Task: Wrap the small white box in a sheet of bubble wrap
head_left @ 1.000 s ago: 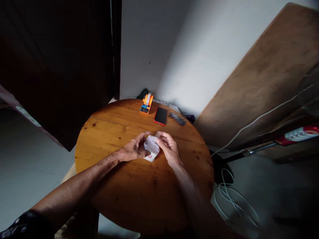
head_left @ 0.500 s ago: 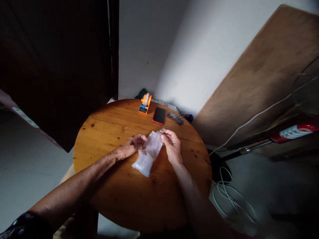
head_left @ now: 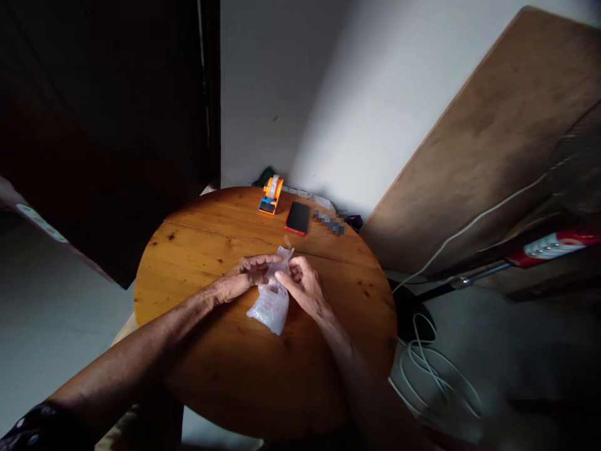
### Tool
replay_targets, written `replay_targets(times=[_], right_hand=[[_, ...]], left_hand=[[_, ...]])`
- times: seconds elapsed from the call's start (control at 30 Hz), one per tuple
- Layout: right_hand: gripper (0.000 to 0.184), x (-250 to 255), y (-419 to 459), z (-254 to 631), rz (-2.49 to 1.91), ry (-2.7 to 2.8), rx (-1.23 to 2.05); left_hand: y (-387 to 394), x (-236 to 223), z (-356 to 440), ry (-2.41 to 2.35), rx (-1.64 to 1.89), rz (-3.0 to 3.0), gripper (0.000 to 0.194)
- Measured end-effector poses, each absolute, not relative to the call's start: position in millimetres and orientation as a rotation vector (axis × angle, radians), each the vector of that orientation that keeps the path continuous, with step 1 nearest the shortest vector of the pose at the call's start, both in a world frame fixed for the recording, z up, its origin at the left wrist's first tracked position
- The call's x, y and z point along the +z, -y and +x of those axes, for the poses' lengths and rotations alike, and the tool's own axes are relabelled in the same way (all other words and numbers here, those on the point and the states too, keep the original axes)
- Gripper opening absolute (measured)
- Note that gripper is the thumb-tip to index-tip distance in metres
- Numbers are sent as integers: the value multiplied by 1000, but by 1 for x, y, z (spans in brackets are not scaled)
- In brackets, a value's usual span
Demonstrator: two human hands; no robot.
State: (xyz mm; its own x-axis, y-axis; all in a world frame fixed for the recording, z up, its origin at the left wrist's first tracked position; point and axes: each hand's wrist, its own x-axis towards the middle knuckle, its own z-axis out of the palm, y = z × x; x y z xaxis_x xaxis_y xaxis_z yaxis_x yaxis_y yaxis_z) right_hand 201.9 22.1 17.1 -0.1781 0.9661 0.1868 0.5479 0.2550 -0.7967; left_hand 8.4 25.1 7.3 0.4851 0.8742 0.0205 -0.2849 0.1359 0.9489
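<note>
Touching plastic wrapping (head_left: 270, 311), both hands (head_left: 240, 279) (head_left: 308, 289) — contents unclear

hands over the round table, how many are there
2: the left hand at the left side of the crinkled clear plastic, and the right hand at its right side. Some fingers are partly hidden, but both hands show.
</note>
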Motion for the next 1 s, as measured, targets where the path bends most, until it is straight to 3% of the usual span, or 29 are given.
replay_targets(times=[0.17, 0.4, 0.57, 0.8, 1.0], right_hand=[[17, 5, -37, 216, -1398, 1613, 721], [26, 1, -49, 224, -1319, 1333, 881], [31, -4, -54, 223, -1316, 1329, 858], [32, -7, -57, 226, -1302, 1318, 850], [32, -8, -58, 226, -1256, 1289, 888]], left_hand=[[-30, 3, 8, -696, 1057, 1042, 46], [-44, -3, 3, -910, 1289, 989, 45], [-37, 4, 2, -1218, 1334, 1337, 46], [-30, 19, -12, -1427, 1076, 1589, 52], [-37, 20, -19, -1344, 1016, 1310, 56]])
